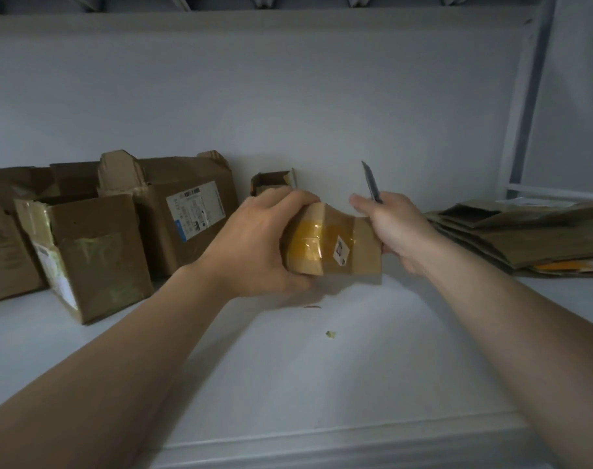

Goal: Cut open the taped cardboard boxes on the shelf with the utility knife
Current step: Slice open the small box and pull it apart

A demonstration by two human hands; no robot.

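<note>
Head view: the left hand (254,245) curls its fingers round a small taped box (332,242), lifted clear of the white shelf (288,367), likely to turn its yellow tape seam up; the right hand (395,228) steadies the box's other end while clamping the utility knife (371,182), blade pointing up and away, probably for safety

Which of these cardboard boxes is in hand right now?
The small box with glossy yellow tape, gripped by the left hand; the larger boxes at left stand untouched on the shelf.
</note>
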